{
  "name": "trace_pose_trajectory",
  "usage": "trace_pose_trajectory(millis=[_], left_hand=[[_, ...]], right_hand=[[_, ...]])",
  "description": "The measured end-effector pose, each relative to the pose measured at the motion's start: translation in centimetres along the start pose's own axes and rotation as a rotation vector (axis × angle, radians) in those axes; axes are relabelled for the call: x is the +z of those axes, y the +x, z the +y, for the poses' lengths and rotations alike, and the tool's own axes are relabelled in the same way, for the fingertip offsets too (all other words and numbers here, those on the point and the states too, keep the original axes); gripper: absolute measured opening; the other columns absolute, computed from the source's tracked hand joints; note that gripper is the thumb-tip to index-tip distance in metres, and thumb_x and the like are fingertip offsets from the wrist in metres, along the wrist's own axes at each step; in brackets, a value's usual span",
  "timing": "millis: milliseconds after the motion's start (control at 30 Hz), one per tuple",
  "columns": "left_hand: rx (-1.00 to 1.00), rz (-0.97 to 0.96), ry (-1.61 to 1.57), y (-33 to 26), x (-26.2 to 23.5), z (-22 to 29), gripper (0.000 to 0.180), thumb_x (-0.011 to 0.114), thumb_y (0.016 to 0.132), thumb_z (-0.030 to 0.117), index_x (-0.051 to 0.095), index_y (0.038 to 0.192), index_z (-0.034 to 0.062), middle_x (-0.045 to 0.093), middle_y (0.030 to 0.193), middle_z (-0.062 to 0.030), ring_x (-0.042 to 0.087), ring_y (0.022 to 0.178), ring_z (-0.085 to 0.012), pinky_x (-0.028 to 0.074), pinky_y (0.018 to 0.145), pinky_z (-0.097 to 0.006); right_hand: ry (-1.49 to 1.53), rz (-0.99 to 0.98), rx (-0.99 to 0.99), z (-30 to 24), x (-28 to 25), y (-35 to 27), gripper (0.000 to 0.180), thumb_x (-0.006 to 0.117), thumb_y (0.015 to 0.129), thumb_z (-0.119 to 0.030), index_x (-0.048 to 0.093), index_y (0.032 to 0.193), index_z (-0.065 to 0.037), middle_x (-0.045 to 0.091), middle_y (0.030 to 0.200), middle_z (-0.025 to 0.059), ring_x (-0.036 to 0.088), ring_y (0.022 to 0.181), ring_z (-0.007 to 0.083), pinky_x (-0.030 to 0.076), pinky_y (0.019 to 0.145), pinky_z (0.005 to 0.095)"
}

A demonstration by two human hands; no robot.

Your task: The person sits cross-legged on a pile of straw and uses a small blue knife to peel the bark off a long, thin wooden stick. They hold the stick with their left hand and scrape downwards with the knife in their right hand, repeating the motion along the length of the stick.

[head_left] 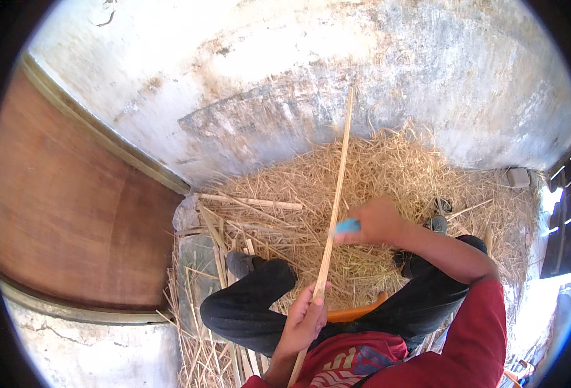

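Observation:
A long pale strip of split bamboo (341, 169) slants up from my lap toward the wall. My left hand (303, 324) is closed round its lower part, thumb on top, and the strip's lower end passes under that hand toward my body. Farther up, my right hand (379, 221) is closed on a blue-handled tool (347, 226) held against or right beside the strip. Motion blurs this tool, and its blade, if any, cannot be made out. Between my legs, below the strip, shows an orange curved piece (356, 313), partly hidden.
Shavings (389, 161) lie heaped against the stained wall (285, 123). Several bamboo pieces (253, 202) lie left of centre, with more thin strips (201, 359) at the lower left. A brown wooden panel (85, 194) stands at the left, a grey block (518, 177) at the right.

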State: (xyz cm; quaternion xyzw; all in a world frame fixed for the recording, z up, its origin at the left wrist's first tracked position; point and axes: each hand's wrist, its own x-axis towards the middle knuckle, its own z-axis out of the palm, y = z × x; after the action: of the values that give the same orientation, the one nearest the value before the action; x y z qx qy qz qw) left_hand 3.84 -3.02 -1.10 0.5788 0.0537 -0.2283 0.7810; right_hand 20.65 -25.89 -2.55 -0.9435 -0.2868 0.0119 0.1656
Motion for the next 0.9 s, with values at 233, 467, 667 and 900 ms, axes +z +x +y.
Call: trace_pose_trajectory(millis=[233,467,667,900], left_hand=[[-0.016,-0.052,-0.085,-1.2,0.1,-0.4,0.038,0.044,0.099,0.020,0.039,0.130,0.0000,0.034,0.058,0.0054,0.031,0.048,-0.0044,0.028,0.049,-0.021],[-0.031,-0.001,0.129,-1.3,0.7,0.9,0.040,0.047,0.098,0.021,0.039,0.130,-0.0005,0.037,0.061,0.0062,0.035,0.050,-0.0029,0.029,0.047,-0.019],[0.017,-0.006,-0.011,-1.2,-0.2,0.0,0.040,0.047,0.098,0.019,0.038,0.133,0.0008,0.038,0.064,0.0062,0.034,0.053,-0.0020,0.026,0.047,-0.018],[-0.035,-0.073,0.112,-2.3,0.8,0.6,0.038,0.045,0.099,0.017,0.037,0.133,0.0015,0.037,0.066,0.0070,0.032,0.055,-0.0009,0.026,0.049,-0.018]], right_hand=[[0.019,-0.103,0.276,1.0,0.8,0.9,0.077,0.041,0.076,-0.080,0.062,0.060,-0.007,0.053,0.048,0.0109,0.057,0.047,0.0268,0.044,0.046,0.0401],[0.070,-0.075,0.312,2.5,-1.0,1.9,0.081,0.034,0.078,-0.081,0.068,0.071,-0.008,0.060,0.058,0.0153,0.063,0.058,0.0321,0.049,0.054,0.0441],[0.047,-0.090,0.100,-2.2,0.3,-0.5,0.082,0.034,0.078,-0.081,0.067,0.068,-0.006,0.062,0.060,0.0155,0.063,0.058,0.0313,0.049,0.055,0.0460],[0.050,0.225,0.365,6.4,-1.3,2.1,0.075,0.041,0.083,-0.073,0.064,0.063,-0.005,0.056,0.055,0.0138,0.060,0.053,0.0284,0.049,0.053,0.0420]])
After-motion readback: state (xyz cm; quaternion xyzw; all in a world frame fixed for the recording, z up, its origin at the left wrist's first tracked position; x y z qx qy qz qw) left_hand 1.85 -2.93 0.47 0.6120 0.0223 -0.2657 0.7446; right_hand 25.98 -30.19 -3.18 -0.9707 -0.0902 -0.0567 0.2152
